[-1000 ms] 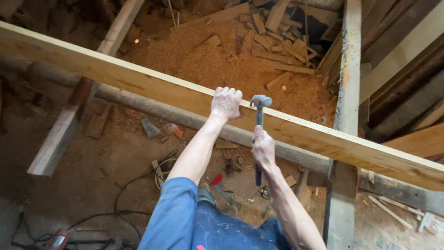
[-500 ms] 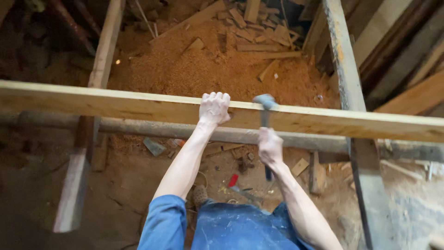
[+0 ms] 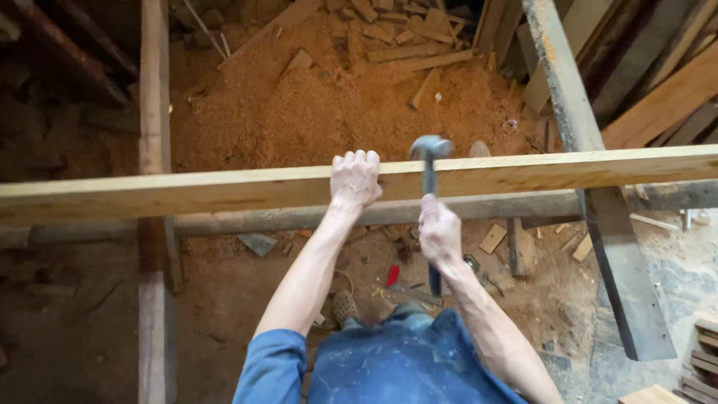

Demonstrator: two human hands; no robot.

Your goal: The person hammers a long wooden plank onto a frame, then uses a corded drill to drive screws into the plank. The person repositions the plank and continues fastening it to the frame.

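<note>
Two hands work at a long pale plank [image 3: 224, 191] that crosses the view. Fingers of the left hand [image 3: 355, 178] curl over the plank's far edge, gripping it. Just right of that hand, the right hand [image 3: 439, 233] is closed around the dark handle of a hammer [image 3: 430, 168], whose grey head stands at the plank's upper edge. Beyond the plank lies a heap of sawdust [image 3: 329, 112] strewn with wood offcuts [image 3: 407, 54]; below it a small red object [image 3: 392, 276] lies on the dirt floor. No packages, labels or signs can be made out.
</note>
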